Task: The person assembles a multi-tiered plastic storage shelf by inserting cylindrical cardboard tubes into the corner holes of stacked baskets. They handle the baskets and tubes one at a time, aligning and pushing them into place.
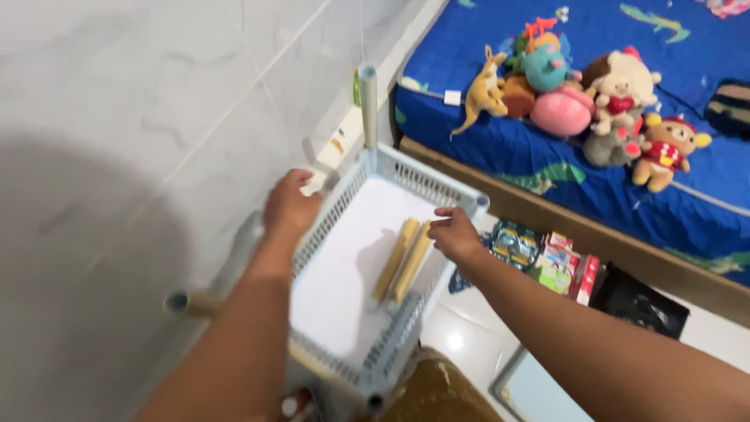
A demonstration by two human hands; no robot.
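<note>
Right hand: fingers curled at the near ends of two tan sticks, touching them; can't tell if it actually grips them. Sticks lie side by side, flat, long and narrow, on the tray floor close to the right wall.

Left hand: closed over the tray's left rim.

Tray: pale blue-grey plastic, rectangular, slotted walls, plain white floor, tube sockets at the corners. Grey post stands upright in the far corner; another tube sticks out at the near-left corner.

Around it: white tiled wall left of the tray, bed with blue sheet beyond the far-right side, plush toys piled on it, packets on the floor by the bed frame.
</note>
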